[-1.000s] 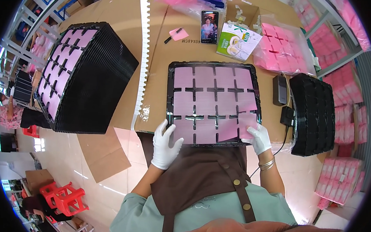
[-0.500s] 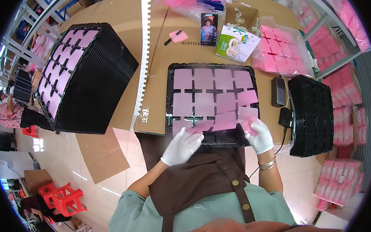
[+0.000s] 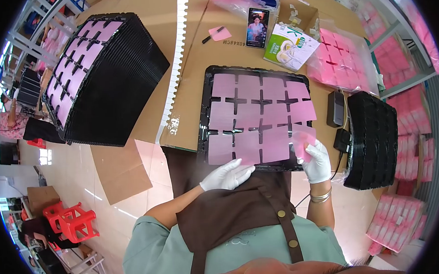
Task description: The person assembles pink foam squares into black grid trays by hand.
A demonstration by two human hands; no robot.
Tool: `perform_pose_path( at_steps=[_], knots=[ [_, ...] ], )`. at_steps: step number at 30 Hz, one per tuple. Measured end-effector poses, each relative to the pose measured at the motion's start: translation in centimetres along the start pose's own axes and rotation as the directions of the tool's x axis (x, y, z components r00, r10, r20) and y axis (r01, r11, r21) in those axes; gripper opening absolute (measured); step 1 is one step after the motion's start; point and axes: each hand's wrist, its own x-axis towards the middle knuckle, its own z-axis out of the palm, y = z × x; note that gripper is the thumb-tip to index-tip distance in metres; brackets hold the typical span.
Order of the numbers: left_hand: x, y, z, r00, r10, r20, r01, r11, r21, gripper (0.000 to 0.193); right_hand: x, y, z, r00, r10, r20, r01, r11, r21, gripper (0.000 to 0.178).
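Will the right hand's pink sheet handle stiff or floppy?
The pink sheet is probably light, since it looks thin and small beside the black tray. That thinness suggests it may bend easily. Its smooth-looking surface could slip in the gloved right hand.

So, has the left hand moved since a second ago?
Yes, rightward, away from the white toothed strip: the left hand was at the near-left corner of the black tray, now nearer the middle of its near edge.
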Motion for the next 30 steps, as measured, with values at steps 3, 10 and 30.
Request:
perform_pose_path(
  at_steps=[3, 10, 30],
  knots=[
    [-0.5, 0.2, 0.8, 0.983, 0.182, -0.034, -0.184, 0.976, -0.116, 0.043, 0.0, -0.1, -0.7, 1.0, -0.011, -0.02, 0.01, 0.999, -0.048, 0.035],
    [-2.5, 2.0, -0.1, 0.807, 0.571, -0.152, -0.56, 0.821, 0.113, 0.053, -0.5, 0.9, -3.8, 0.999, 0.021, -0.043, -0.02, 1.0, 0.003, 0.034],
    [-3.0, 6.4, 1.3, 0.71, 0.675, -0.203, -0.11, 0.391, 0.914, 0.047, 1.2, 2.0, -6.0, 0.935, -0.097, -0.34, -0.187, 0.681, -0.708, 0.025]
  ],
)
